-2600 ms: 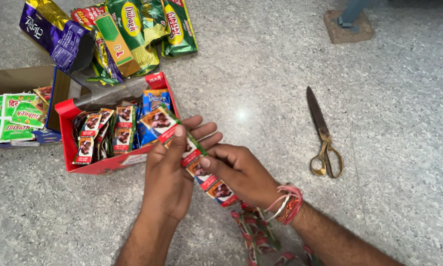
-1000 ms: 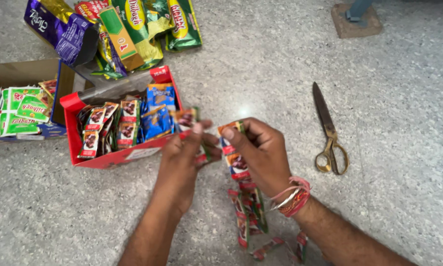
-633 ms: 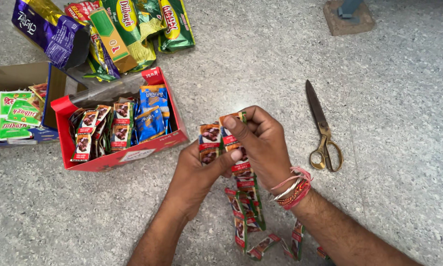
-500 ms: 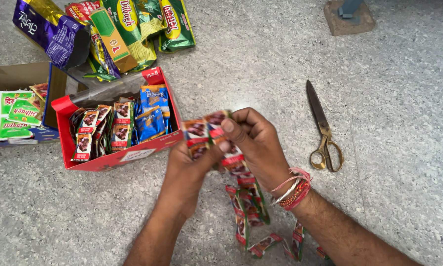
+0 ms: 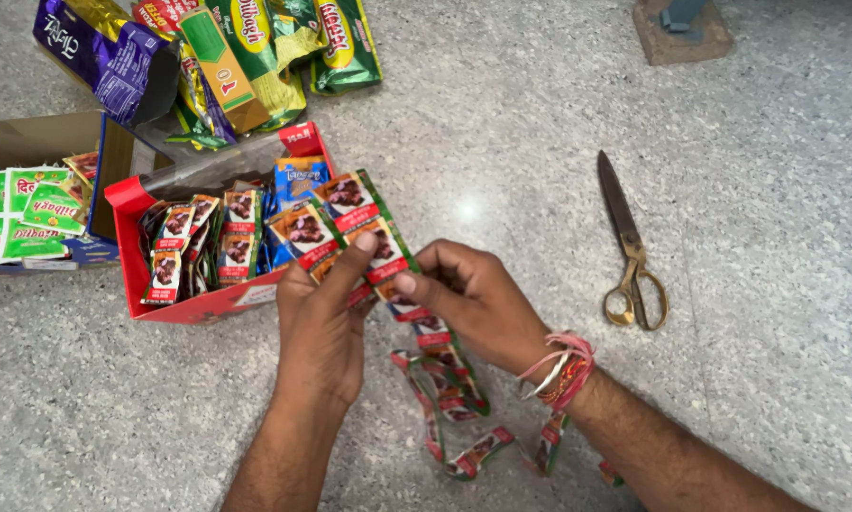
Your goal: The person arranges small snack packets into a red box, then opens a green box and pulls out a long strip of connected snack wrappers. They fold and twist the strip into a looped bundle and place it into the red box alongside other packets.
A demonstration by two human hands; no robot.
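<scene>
Both hands, left hand (image 5: 321, 322) and right hand (image 5: 473, 303), are pinching closed on a long red-and-green strip of small foil sachets (image 5: 374, 237), holding it just above the red cardboard box (image 5: 127, 204), its tail trailing on the speckled floor.

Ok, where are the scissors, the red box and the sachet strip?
scissors (image 5: 632, 248), head view, on the pivot.
red box (image 5: 126, 197), head view, on its left rim.
sachet strip (image 5: 445, 351), head view, on the hanging part below the hands.

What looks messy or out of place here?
The sachet strip trails from both hands in a loose tangle on the floor. The red box is crammed with sachets at uneven angles, and the scissors lie bare beside the work.
</scene>
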